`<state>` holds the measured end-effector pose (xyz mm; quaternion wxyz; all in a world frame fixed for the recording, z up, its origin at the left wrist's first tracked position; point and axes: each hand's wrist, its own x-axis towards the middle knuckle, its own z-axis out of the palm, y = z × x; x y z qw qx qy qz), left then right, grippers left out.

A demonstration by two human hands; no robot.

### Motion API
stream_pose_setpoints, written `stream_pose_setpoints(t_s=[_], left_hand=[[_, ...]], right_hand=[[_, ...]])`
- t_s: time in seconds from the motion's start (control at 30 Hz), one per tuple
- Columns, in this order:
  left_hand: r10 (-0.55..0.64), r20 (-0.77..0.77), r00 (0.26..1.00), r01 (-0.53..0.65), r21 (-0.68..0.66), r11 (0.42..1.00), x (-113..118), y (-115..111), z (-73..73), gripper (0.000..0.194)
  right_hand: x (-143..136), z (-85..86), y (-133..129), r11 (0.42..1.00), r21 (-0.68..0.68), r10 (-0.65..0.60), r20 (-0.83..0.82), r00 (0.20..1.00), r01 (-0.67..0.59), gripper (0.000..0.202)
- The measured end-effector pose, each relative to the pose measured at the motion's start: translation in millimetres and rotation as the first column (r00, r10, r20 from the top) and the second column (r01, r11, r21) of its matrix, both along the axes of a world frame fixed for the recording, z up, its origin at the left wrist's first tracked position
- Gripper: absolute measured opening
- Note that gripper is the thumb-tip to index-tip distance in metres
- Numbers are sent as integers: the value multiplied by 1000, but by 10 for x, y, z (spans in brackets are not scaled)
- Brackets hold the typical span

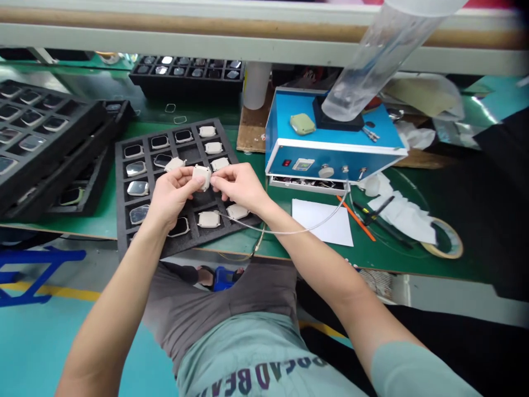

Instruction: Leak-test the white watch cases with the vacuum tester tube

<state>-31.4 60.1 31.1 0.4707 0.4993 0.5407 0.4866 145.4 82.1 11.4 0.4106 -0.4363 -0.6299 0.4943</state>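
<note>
A small cream watch case is pinched in the fingers of my left hand, above a black foam tray. My right hand has its fingers pressed together at the right edge of that same case. Beneath both hands, the compartments of the black tray hold more cream cases and several dark-faced ones. One loose cream case lies just behind my left fingers. A thin clear tube runs from the blue machine and passes over my right forearm toward the tray.
Black trays are stacked at the left, with another tray at the back. The blue machine stands right, bearing a green case and a clear cylinder. White paper, an orange stick and a tape roll lie nearer.
</note>
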Motion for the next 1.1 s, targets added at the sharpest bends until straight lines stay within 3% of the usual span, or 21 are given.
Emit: stream_pose_setpoints(t_s=[0.3,0.43,0.6,0.73,0.8,0.83,0.93,1.0,1.1], left_hand=[[2,-43,999,-1,26,1000,45,-69,57,47],[45,-71,996,-44,18,999,79,-72,91,46],[174,-53,983,-169,91,981,-87,-45,127,43],[60,-203,977,-60,3,998,-167,-83,106,46],[-39,-405,913,28,-33,999,-135,-108,96,42],[-85,-527,845,68,-52,996,-108,-120,100,38],[-151,-830,537,113,-107,988,-19,-149,157,32],[-149,-915,374,95,-122,988,12,-149,224,35],[-88,-947,308,34,-82,996,-30,-65,318,39]], right_hand=[[5,10,-16,1000,0,-14,29,999,14,19],[-1,28,-23,994,-32,-98,63,993,100,14],[104,49,67,975,-37,-217,38,975,218,11],[154,50,121,971,-82,-228,-53,972,223,14],[152,42,125,973,-64,-227,-54,973,223,14],[148,36,123,973,-53,-225,-53,973,223,14],[142,27,117,975,-29,-223,-69,972,221,15],[143,31,112,975,-27,-221,-74,972,220,15],[149,48,102,977,-30,-212,-70,975,211,15]])
